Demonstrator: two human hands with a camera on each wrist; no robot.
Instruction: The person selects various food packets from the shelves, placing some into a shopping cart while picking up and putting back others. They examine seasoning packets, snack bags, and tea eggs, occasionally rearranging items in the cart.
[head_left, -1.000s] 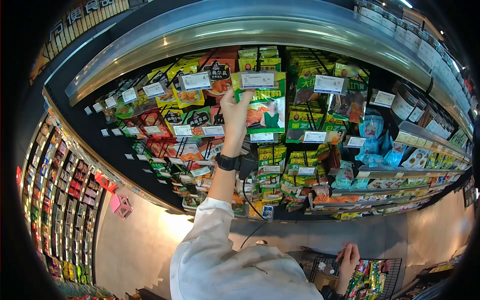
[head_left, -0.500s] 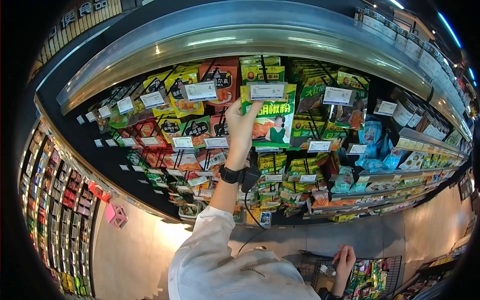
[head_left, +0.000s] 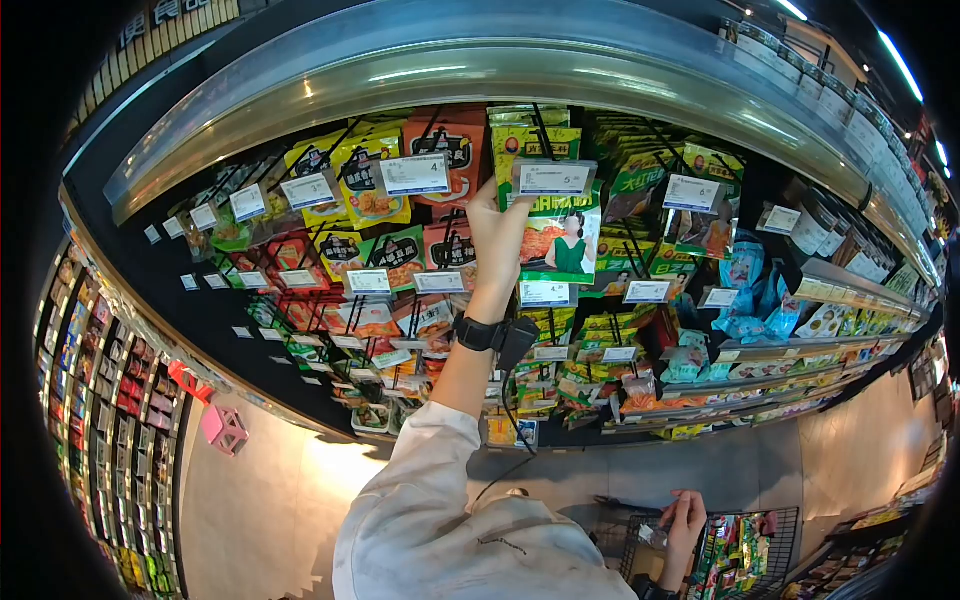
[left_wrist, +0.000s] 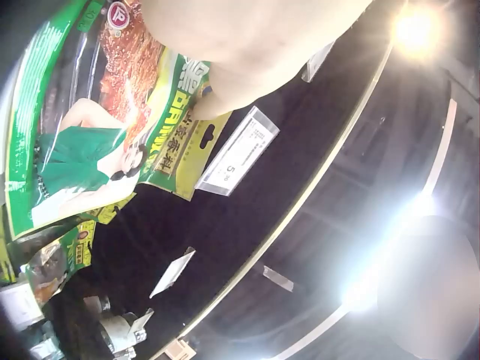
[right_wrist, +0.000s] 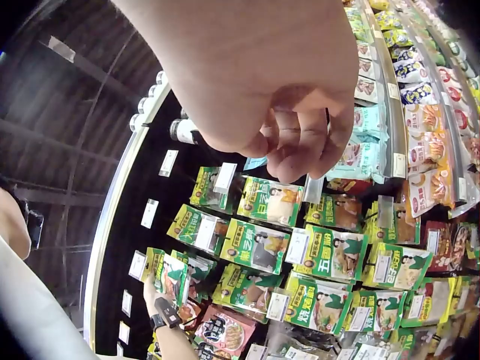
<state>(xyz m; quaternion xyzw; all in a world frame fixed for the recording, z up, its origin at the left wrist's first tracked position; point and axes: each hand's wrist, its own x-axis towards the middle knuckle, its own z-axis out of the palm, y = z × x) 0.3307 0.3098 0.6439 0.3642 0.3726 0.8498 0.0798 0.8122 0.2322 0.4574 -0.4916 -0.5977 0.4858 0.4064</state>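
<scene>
In the head view my left hand [head_left: 495, 240] is raised to a hanging rack and pinches a green and yellow seasoning packet [head_left: 565, 243] by its left edge, thumb across the front. A price tag [head_left: 553, 178] overlaps the packet's top. Close up in the left wrist view, the packet [left_wrist: 79, 161] shows a figure in green and red food; the hand [left_wrist: 240, 45] covers its upper corner. My right hand [head_left: 685, 518] hangs low beside a wire basket [head_left: 793, 535] of packets. Its fingers are loosely curled with nothing in them in the right wrist view.
Hooks with yellow and red packets [head_left: 375, 190] fill the rack to the left. Blue bags [head_left: 742, 270] and jars [head_left: 810, 225] stand to the right. A metal canopy [head_left: 480, 75] juts out above. On the floor at left is a pink stool [head_left: 225, 430].
The seasoning packet has shifted right in the head view; since half a second ago it has also risen slightly behind its price tag. The left hand keeps its hold; the right hand stays low.
</scene>
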